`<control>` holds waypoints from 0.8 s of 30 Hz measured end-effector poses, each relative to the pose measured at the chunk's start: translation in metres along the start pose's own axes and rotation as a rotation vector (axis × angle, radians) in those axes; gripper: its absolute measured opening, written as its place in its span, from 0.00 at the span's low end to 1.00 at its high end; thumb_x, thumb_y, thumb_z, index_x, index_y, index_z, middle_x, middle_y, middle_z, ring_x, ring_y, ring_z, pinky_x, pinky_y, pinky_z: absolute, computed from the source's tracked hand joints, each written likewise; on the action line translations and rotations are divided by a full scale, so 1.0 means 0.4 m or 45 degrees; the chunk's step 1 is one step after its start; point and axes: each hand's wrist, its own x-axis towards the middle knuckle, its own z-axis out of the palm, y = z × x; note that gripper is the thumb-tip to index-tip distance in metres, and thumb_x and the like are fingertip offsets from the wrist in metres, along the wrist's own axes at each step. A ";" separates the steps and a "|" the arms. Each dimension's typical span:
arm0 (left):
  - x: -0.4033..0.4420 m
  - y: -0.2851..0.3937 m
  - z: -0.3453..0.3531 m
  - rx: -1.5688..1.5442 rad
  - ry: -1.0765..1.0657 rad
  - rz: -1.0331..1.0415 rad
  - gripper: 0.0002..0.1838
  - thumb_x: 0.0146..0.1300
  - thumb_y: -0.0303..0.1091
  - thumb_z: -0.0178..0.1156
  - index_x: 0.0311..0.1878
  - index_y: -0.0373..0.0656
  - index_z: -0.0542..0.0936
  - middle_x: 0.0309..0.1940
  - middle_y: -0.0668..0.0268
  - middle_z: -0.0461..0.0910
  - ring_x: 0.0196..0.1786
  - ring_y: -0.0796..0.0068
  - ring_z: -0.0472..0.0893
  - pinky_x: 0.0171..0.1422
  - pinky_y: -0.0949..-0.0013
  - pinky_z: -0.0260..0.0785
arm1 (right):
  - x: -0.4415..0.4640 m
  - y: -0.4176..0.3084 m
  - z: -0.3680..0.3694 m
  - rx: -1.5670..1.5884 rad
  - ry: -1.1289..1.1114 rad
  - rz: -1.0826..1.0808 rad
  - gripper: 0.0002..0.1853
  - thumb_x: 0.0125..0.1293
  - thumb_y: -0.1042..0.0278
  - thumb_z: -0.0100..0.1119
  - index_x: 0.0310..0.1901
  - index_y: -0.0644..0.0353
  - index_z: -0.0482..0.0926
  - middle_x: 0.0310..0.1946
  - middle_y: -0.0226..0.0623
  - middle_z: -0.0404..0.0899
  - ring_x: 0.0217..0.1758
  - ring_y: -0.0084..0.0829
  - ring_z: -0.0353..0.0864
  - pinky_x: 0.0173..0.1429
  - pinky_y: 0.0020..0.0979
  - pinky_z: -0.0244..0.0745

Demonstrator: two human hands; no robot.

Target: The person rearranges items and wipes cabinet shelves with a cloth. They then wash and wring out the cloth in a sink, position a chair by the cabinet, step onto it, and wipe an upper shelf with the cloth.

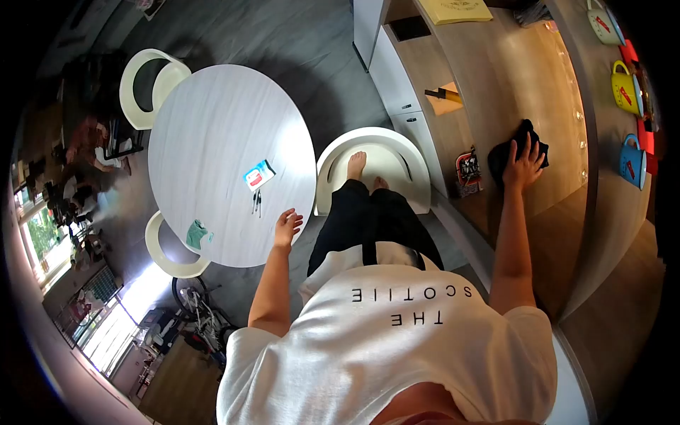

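Observation:
A bunched black cloth (501, 164) lies on the wooden shelf surface (528, 78). My right hand (523, 170) has it pressed against the wood, gripped under fingers bent over its folds. Off to the other side, my left hand (287, 228) hovers above the edge of the round table (219, 134), its fingers loosely apart around nothing. That table carries a blue and white packet (258, 176), two dark pen-like items (257, 203) and a crumpled green item (197, 234). My bare feet (357, 166) are on a cream chair (418, 166).
Further cream chairs (134, 85) stand around the table. Enamel mugs (632, 163) line the right-hand ledge. On the shelf unit are a yellow book-like item (457, 10), a dark-handled item (444, 94) and a small red and black object (468, 171). A bicycle (202, 312) stands at lower left.

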 end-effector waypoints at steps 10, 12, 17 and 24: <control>-0.062 0.122 0.063 0.123 0.006 0.131 0.24 0.71 0.43 0.56 0.66 0.45 0.72 0.53 0.58 0.82 0.55 0.66 0.81 0.59 0.62 0.72 | -0.012 -0.017 -0.018 0.060 0.131 -0.017 0.30 0.71 0.32 0.45 0.72 0.29 0.66 0.75 0.34 0.61 0.76 0.48 0.58 0.76 0.55 0.50; -0.059 0.138 0.062 0.146 -0.050 0.152 0.24 0.71 0.44 0.56 0.66 0.45 0.72 0.53 0.58 0.82 0.55 0.66 0.81 0.58 0.61 0.72 | -0.037 -0.038 -0.020 0.148 0.100 -0.017 0.27 0.70 0.36 0.49 0.68 0.32 0.71 0.71 0.34 0.66 0.73 0.47 0.61 0.74 0.56 0.53; 0.040 0.239 0.082 0.346 -0.188 0.214 0.24 0.71 0.44 0.56 0.65 0.44 0.73 0.52 0.60 0.83 0.53 0.68 0.81 0.57 0.62 0.73 | -0.226 -0.122 -0.162 0.589 0.056 -0.390 0.15 0.63 0.62 0.62 0.51 0.49 0.82 0.52 0.37 0.80 0.55 0.46 0.76 0.59 0.41 0.73; 0.157 0.470 0.170 0.353 -0.383 0.679 0.22 0.70 0.49 0.59 0.61 0.47 0.75 0.45 0.66 0.85 0.43 0.77 0.82 0.43 0.71 0.72 | -0.365 -0.072 -0.694 0.814 0.479 -0.557 0.19 0.52 0.63 0.66 0.48 0.51 0.85 0.48 0.42 0.81 0.51 0.51 0.80 0.56 0.42 0.76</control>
